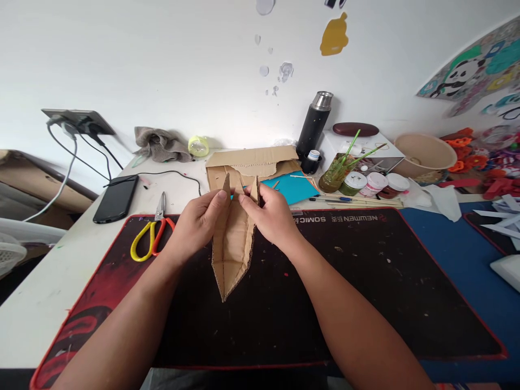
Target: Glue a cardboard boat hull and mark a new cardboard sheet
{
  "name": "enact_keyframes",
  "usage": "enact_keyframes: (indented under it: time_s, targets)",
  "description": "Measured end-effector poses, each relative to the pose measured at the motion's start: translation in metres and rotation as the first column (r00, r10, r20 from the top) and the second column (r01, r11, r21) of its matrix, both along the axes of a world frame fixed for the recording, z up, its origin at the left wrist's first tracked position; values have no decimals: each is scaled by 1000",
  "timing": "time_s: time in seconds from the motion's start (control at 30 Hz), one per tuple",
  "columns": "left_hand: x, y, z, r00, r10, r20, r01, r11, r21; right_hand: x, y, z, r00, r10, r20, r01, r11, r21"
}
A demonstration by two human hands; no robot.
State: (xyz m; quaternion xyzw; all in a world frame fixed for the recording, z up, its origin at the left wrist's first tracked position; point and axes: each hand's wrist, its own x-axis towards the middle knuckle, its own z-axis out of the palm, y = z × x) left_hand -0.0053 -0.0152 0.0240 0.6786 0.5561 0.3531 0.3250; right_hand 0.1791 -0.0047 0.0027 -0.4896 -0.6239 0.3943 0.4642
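Observation:
A folded piece of brown cardboard (235, 238), shaped like a small boat with raised sides and a pointed near end, is held up over the dark desk mat (333, 292). My left hand (203, 216) grips its left side near the far end, thumb on top. On the right side, my right hand (270, 211) pinches the far edge with thumb and fingers; some fingertips are hidden behind the cardboard. Scissors (156, 233) with one yellow and one red handle lie beside my left wrist, blades pointing away.
Behind the hands lie more cardboard (252, 157) and a blue sheet (298, 188). A black thermos (312, 127), a jar with brushes (333, 173) and paint pots (376, 183) stand at the back right. A phone (116, 199) and a grey cloth (162, 145) are at left.

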Motion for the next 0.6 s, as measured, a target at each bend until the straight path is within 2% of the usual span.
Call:
enact_keyframes:
  time_s: [0.13,0.27,0.47,0.6]
  targets:
    - [1,0,1,997,-60,39,61,997,-51,-2,-2,1,999,-26,36,25,999,21]
    - [3,1,0,999,-34,-32,32,998,-46,-5,-3,-1,994,-44,101,35,996,83]
    - [2,2,-3,999,-23,-42,21,999,-45,-7,-3,-6,980,-24,196,-4,990,140]
    - [3,2,-7,990,-1,-140,1,1000,-4,-8,-4,-6,968,-43,248,3,988,156]
